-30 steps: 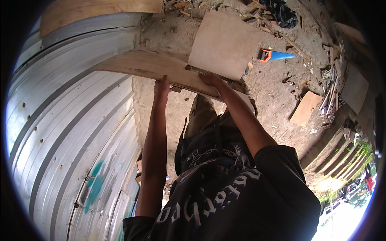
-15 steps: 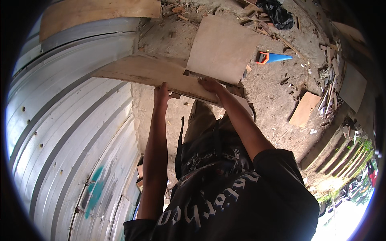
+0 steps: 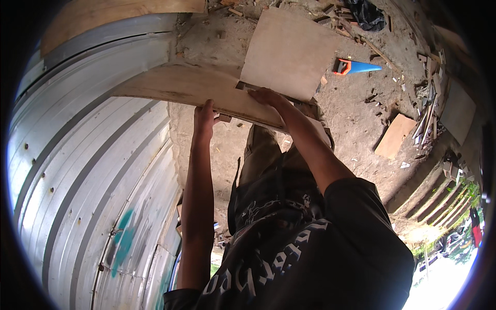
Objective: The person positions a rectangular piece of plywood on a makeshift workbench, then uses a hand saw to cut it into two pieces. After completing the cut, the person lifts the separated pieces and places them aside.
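A long thin plywood board [image 3: 175, 88] lies across in front of my legs, its left end reaching to the metal wall. My left hand [image 3: 204, 118] grips the near edge, thumb on top and fingers underneath, mostly hidden. Closer to the far edge, my right hand [image 3: 268, 98] is closed on the same board, beside a dark gap along that edge. Just beyond it sits a squarish plywood sheet [image 3: 289, 51]; what bears it is hidden. On the dirt to the right is a handsaw [image 3: 359, 67] with a blue blade and an orange and black handle.
A corrugated metal wall [image 3: 77, 170] rises close on my left. A small rectangular wood piece [image 3: 395, 136] lies on the dirt ground at right. Wood scraps [image 3: 426, 111] and a black plastic bag [image 3: 368, 15] lie farther out, with a leaning panel [image 3: 457, 111] at far right.
The view has shifted a little, so the saw and plywood sheet appear slightly higher and the saw farther right. Both hands keep hold of the board, which has barely moved.
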